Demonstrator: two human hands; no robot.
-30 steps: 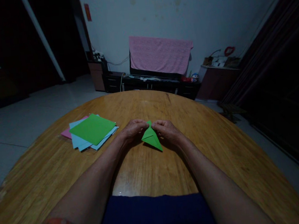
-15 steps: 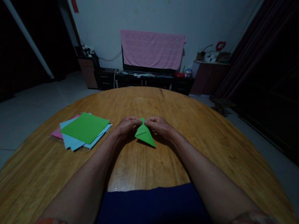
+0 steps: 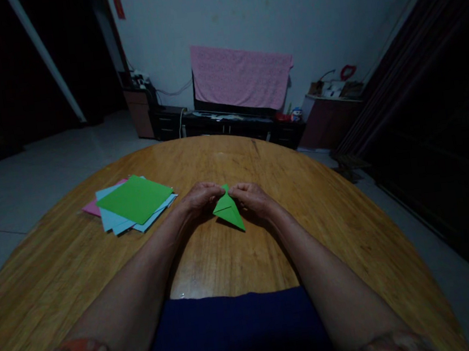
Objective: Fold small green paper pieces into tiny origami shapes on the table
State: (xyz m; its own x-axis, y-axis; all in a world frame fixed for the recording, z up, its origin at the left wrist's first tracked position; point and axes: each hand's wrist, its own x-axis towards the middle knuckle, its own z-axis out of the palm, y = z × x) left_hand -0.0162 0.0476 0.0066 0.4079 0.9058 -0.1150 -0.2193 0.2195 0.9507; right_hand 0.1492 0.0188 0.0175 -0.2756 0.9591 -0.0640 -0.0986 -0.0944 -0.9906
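1. A folded green paper triangle (image 3: pixel 228 213) lies at the middle of the wooden table (image 3: pixel 223 157), its long axis running toward the person, with the sharp point aimed near and slightly right
2. The left hand (image 3: pixel 201 198) and right hand (image 3: pixel 254 199) close narrowly on its upper part from either side, apparently to keep the folded layers together
3. Just left of the left hand, a stack of green, blue and pink paper sheets (image 3: pixel 133 200) lies within easy reach

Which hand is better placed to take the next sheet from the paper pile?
Probably the left hand: it sits nearest the pile of coloured paper, while the right hand is farther away, across the folded green paper.
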